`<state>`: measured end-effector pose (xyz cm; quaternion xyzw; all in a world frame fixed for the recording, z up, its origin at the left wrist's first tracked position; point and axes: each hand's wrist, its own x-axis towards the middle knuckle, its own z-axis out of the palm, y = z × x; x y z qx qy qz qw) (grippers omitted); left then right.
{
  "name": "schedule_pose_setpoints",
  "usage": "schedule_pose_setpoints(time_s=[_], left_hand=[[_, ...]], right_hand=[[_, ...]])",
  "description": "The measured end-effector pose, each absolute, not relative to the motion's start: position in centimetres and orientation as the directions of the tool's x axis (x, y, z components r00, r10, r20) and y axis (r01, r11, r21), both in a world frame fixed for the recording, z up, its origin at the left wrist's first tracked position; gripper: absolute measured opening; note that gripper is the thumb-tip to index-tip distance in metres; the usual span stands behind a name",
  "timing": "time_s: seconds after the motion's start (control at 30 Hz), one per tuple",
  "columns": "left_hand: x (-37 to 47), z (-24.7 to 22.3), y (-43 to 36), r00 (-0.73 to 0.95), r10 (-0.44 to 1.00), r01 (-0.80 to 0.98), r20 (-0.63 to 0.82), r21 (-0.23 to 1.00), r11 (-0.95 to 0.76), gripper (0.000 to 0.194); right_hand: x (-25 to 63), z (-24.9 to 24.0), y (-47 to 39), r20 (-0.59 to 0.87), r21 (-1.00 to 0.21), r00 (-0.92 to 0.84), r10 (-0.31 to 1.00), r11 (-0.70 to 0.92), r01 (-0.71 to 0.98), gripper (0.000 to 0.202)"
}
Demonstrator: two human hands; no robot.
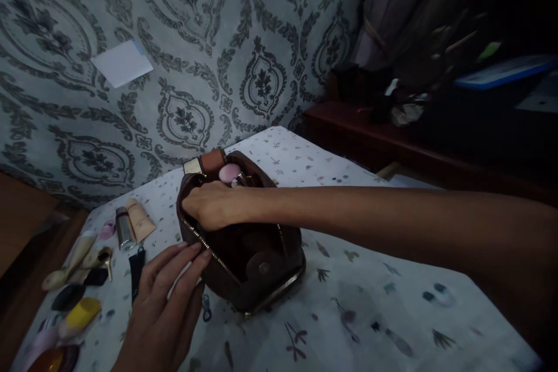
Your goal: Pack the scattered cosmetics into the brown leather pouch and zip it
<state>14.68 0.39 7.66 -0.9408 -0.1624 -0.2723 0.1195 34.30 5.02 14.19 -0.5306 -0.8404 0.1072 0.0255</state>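
A dark brown bag, smooth and boxy with rounded corners, sits open mid-desk, its metal zip parted. The right hand reaches inside, fingers hidden; I cannot tell its grip. The left hand, half open and empty, touches the left rim. A pink rounded item shows within. Left lie a shiny silver cylinder and beige tube.

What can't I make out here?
Head view:
- Right hand: fingertips hidden inside the dark brown zippered bag.
- Bag's interior: lost in shadow, partly covered by the bare right forearm.
- Round orange object with dark rim: cut off by bottom edge.
- Flat blue-edged object: too dark, blurred to identify.
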Motion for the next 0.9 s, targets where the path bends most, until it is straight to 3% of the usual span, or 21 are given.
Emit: schedule_pose_setpoints(time_s=[0.27,0.53,0.67,0.9], left_hand=[[14.6,7.8,0.6,0.819,0.21,0.345,0.534,-0.167,-0.924,0.064],[14.3,8.0,0.8,0.831,0.196,0.344,0.521,-0.203,-0.917,0.069],[14.3,8.2,0.7,0.837,0.195,0.344,0.511,-0.216,-0.914,0.071],[14.4,7.9,0.5,0.821,0.218,0.361,0.528,-0.183,-0.914,0.067]], right_hand=[[36.7,14.0,4.5,0.077,-0.263,-0.463,0.883,0.466,0.844,0.019],[37.4,13.8,5.7,0.011,-0.359,-0.37,0.929,0.349,0.866,0.029],[37.0,13.3,5.0,0.039,-0.368,-0.443,0.896,0.425,0.827,0.027],[36.5,13.8,3.2,-0.089,-0.331,-0.528,0.845,0.474,0.816,0.035]])
